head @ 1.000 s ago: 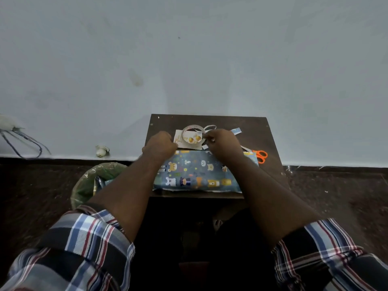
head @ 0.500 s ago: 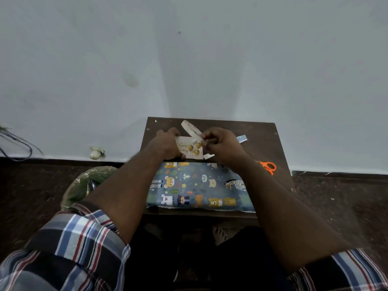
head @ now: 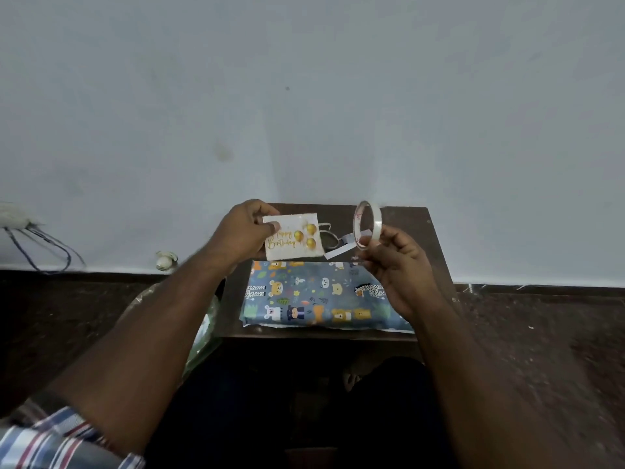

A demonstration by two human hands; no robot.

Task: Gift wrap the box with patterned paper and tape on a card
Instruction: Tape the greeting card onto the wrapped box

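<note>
Where the view begins, at its near edge, a plaid sleeve [head: 64,441] covers the left upper arm, and both bare forearms extend forward over a small dark table [head: 436,265]. On the near half of the table lies the box [head: 321,296], flat and already covered in blue patterned paper printed with cartoon animals; its near edge sits at the table's front edge. To the left of the table, partly hidden by the left forearm, stands a bin lined with a green plastic bag [head: 203,333].

Above the far side of the box, the left hand [head: 243,235] holds the card [head: 292,240] at its left edge, thumb on the printed face and fingers behind. The card is white, with gold "Happy Birthday" lettering and three gold balloons, and it is raised clear of the box. The right hand [head: 399,265] holds a roll of clear tape [head: 367,225] upright by its lower rim, fingers curled round it, to the right of the card and apart from it. A paper scrap [head: 338,252] and a thin loop lie on the table between the two hands.

Beyond the table, a pale wall [head: 304,96] meets a dark floor. At the wall's foot, on the left, lie a small white object [head: 165,260] and a bundle of cables [head: 40,242].
</note>
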